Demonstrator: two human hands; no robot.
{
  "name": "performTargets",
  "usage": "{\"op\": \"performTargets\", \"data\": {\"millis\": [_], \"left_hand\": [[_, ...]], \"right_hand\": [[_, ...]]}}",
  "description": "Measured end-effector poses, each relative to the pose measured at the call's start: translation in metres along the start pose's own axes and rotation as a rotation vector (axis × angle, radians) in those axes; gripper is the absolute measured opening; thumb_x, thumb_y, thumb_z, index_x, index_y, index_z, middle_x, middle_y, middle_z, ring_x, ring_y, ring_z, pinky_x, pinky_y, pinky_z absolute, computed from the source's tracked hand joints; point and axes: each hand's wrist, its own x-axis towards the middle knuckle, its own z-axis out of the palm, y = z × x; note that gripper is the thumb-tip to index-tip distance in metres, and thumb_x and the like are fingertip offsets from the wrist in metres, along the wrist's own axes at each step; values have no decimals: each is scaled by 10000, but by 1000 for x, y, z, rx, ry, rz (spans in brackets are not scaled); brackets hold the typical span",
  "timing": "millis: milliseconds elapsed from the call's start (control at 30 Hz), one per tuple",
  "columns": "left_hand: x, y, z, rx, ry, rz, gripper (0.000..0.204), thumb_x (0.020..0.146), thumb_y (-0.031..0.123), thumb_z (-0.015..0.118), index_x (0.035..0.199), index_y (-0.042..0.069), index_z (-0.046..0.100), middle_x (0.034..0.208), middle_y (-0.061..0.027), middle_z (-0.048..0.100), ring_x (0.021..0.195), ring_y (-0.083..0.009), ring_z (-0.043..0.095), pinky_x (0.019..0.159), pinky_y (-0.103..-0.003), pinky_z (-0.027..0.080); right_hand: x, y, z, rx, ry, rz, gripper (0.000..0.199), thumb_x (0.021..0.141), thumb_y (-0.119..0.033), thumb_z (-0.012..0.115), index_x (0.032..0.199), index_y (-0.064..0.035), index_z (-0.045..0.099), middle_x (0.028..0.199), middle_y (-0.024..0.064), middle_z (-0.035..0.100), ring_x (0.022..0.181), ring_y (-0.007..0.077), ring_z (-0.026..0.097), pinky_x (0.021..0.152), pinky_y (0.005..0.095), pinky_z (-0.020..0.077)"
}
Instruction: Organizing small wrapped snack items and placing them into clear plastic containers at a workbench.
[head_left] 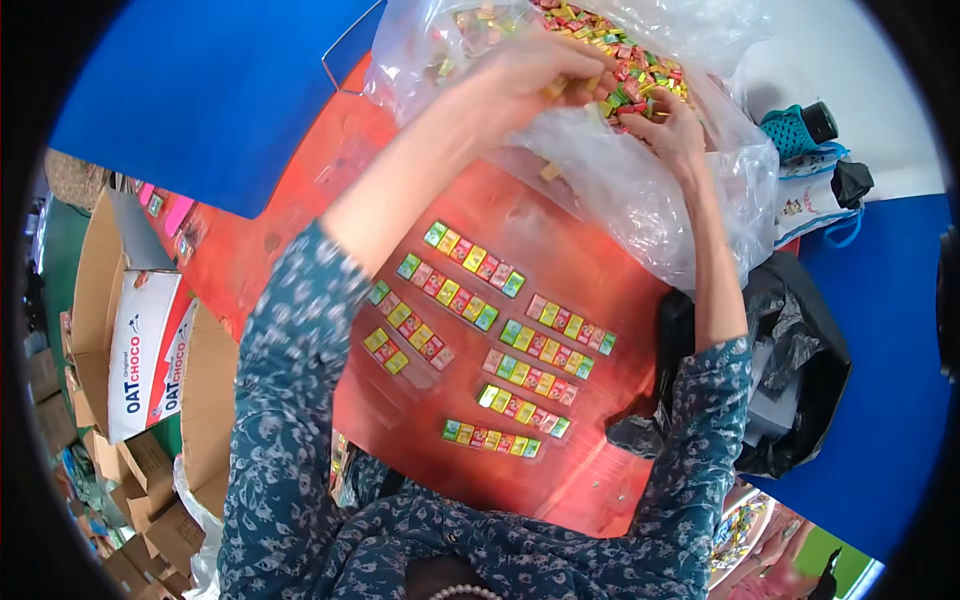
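Red table (600,260): your work surface, with rows of small wrapped candies laid flat on it, each row's long axis running from upper left to lower right.

Clear plastic bag (640,190): lies at the far edge of the table, mouth toward you, full of loose candies (630,70) in pink, green and yellow wrappers. Both your arms reach up and away from you into it.

Laid-out rows (475,260): nearer you than the bag, well apart from both hands.

Left hand (540,75): at the bag mouth, fingers curled together around a few yellow-wrapped pieces (555,88); the grip looks closed, a loose pinch.

Right hand (672,130): deeper in the heap, touching the loose candies; fingers bent down among them. You cannot tell whether they hold any.

The heap lies just right of your left fingers and directly under your right, so the right hand is nearer.
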Motion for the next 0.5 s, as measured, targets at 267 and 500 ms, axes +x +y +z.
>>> {"op": "performTargets", "data": {"millis": [267, 500], "left_hand": [[114, -57, 0, 1307, -117, 376, 244, 707, 33, 497, 931, 3, 590, 733, -205, 574, 707, -342, 561, 625, -378, 444], [123, -57, -8, 1351, -417, 189, 425, 613, 236, 706, 931, 16, 529, 887, -117, 555, 840, -247, 545, 698, -343, 429]], "right_hand": [[13, -21, -1, -291, -200, -45, 302, 622, -159, 696, 850, 4, 584, 638, 58, 586, 551, 137, 523, 519, 279, 419], [12, -26, 1, -138, -189, 42, 226, 616, -161, 665, 764, -3, 601, 593, 105, 596, 491, 197, 581, 463, 325, 469]]}}
